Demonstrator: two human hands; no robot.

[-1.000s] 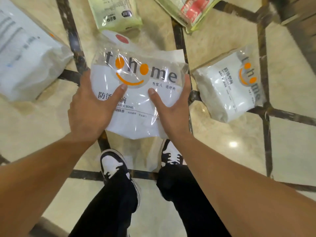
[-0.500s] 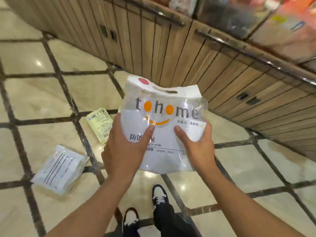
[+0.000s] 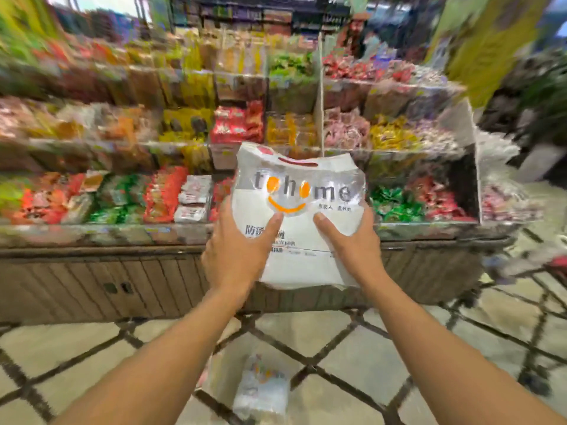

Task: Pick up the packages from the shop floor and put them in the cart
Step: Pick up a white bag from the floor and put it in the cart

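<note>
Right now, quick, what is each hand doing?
Left hand: closed on the white tohome package, gripping its left side.
Right hand: closed on the same package, gripping its right side.

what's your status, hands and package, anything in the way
Left hand and right hand both hold the tohome package, chest high. Another package lies on the floor. Snack display directly ahead; cart not clearly in view.

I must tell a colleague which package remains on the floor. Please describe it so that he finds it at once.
Start at the wooden counter under the snack display. On the tiled floor before it lies a white package. The similar held package is up between both hands.
</note>
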